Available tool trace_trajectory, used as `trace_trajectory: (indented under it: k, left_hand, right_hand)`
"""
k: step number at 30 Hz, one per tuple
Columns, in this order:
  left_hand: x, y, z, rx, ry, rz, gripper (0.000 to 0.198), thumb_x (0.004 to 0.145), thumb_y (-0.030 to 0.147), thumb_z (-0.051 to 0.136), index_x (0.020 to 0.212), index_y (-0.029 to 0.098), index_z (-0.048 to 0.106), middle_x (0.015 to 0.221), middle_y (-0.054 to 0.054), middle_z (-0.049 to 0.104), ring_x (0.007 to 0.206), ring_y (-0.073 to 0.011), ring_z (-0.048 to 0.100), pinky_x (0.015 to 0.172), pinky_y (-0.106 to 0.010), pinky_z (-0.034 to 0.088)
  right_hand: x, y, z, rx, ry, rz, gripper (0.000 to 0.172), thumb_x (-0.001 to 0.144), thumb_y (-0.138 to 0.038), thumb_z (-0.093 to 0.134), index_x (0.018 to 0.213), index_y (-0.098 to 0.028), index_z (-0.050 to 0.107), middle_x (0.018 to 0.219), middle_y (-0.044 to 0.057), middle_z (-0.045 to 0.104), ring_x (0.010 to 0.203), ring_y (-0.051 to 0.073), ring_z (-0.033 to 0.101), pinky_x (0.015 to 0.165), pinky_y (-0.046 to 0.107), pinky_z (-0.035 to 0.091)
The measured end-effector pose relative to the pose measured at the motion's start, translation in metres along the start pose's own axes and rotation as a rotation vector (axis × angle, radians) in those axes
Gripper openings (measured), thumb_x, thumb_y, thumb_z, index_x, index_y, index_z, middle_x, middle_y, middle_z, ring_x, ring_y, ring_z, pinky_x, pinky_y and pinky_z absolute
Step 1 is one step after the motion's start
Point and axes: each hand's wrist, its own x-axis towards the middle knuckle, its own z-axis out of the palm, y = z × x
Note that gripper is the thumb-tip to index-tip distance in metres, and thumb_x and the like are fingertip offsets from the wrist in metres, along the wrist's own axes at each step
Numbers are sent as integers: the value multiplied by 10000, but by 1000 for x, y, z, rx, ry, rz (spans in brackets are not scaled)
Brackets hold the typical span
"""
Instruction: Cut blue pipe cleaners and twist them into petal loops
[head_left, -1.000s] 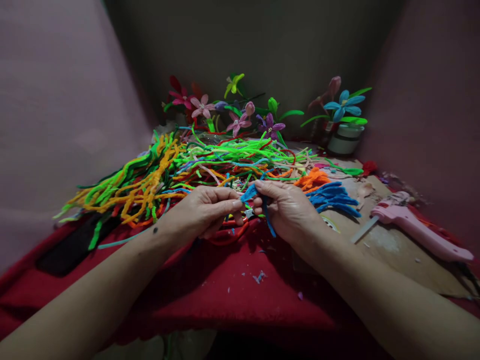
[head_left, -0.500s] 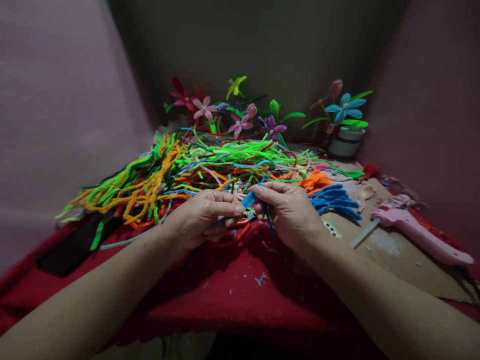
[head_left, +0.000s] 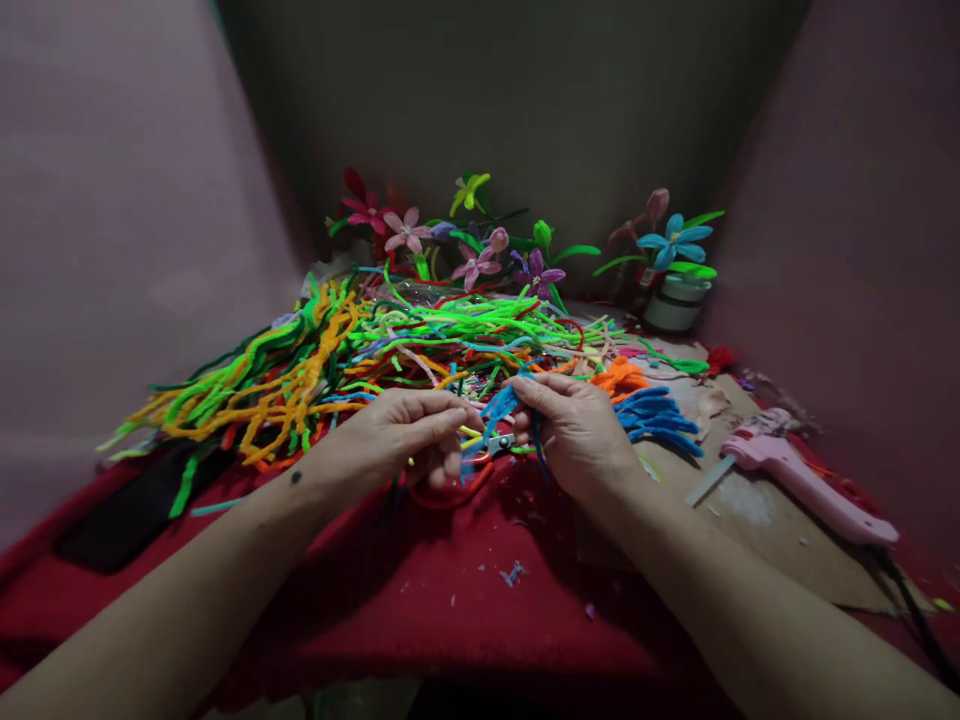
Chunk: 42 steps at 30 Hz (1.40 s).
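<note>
Both hands meet over the red cloth (head_left: 465,590), just in front of a big heap of pipe cleaners (head_left: 360,350) in green, yellow, orange and other colours. My right hand (head_left: 577,430) pinches a bent blue pipe cleaner (head_left: 499,405) between thumb and fingers. My left hand (head_left: 405,430) is closed with its fingertips at the other end of the same blue piece. Red-handled scissors (head_left: 480,455) lie on the cloth right under the two hands.
Folded blue pieces (head_left: 660,415) and orange ones (head_left: 619,378) lie right of my right hand. A pink glue gun (head_left: 795,475) rests on brown cardboard (head_left: 757,520). Finished pipe-cleaner flowers (head_left: 472,245) stand at the back, some in a white pot (head_left: 671,300). A black flat object (head_left: 127,515) lies at left.
The view has shifted slightly, so everything sits a little lower and to the left. My hands stay together on the blue pipe cleaner, with my left fingers working along it.
</note>
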Motion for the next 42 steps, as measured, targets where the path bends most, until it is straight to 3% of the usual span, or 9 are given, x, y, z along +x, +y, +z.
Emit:
trace_trajectory:
  k: [4, 9, 14, 18, 28, 33, 37, 39, 42]
  left_hand:
    - [6, -7, 4, -158, 34, 36, 247, 720, 335, 637, 890, 156, 632, 756, -2, 610, 606, -80, 501, 574, -192, 395]
    - [13, -15, 13, -263, 38, 35, 154, 663, 266, 677, 680, 131, 604, 564, 37, 511, 495, -56, 407, 503, -191, 321]
    - [14, -18, 17, -295, 132, 63, 119, 639, 214, 675, 686, 139, 596, 541, 48, 514, 467, -47, 405, 471, -183, 295]
    - [16, -24, 22, -372, 132, 68, 118, 655, 219, 668, 686, 146, 580, 544, 51, 509, 479, -56, 418, 487, -192, 334]
    - [16, -22, 20, -456, 181, 74, 171, 690, 266, 666, 708, 142, 551, 591, 47, 513, 481, -41, 418, 491, -178, 333]
    - [17, -22, 11, -454, 266, 92, 175, 662, 255, 684, 697, 142, 555, 588, 52, 495, 470, -37, 408, 469, -174, 315]
    - [16, -21, 12, -398, 283, 95, 171, 655, 267, 676, 673, 145, 557, 573, 47, 502, 456, -47, 417, 454, -180, 313]
    - [15, -19, 13, -393, 292, 73, 162, 644, 257, 672, 674, 147, 558, 575, 38, 517, 467, -60, 440, 463, -190, 333]
    - [14, -16, 15, -329, 301, 82, 151, 635, 241, 664, 640, 146, 548, 543, 43, 503, 466, -62, 429, 459, -189, 324]
  right_hand:
    - [0, 1, 0, -68, -30, 6, 184, 643, -290, 699, 632, -126, 617, 507, -17, 551, 412, 60, 452, 397, 190, 370]
    - [-4, 6, 2, -102, -105, 10, 132, 671, -259, 672, 674, -134, 628, 527, -23, 556, 443, 67, 460, 437, 201, 363]
    - [-8, 12, 4, -160, -140, -14, 51, 646, -152, 645, 685, -144, 615, 525, -43, 541, 461, 71, 458, 491, 220, 365]
    - [-8, 12, 4, -184, -128, 18, 82, 652, -142, 601, 730, -150, 624, 521, -50, 531, 448, 73, 448, 483, 223, 351]
    - [-5, -2, 3, -304, -189, 27, 119, 668, -245, 639, 733, -146, 628, 618, -28, 561, 558, 83, 479, 568, 231, 379]
    - [-4, -6, -4, -514, -234, 73, 277, 663, -312, 687, 499, -135, 552, 444, -56, 451, 429, 42, 368, 442, 206, 275]
    - [-5, -4, -4, -255, -241, 174, 183, 652, -304, 698, 663, -137, 623, 558, -2, 619, 440, 86, 533, 442, 214, 398]
    - [-5, -3, -2, -160, -177, 124, 186, 633, -265, 712, 751, -142, 638, 637, 24, 668, 515, 125, 609, 500, 242, 472]
    - [-7, -1, 0, -200, -85, -26, 159, 662, -261, 695, 752, -149, 627, 647, 22, 675, 510, 124, 616, 506, 241, 487]
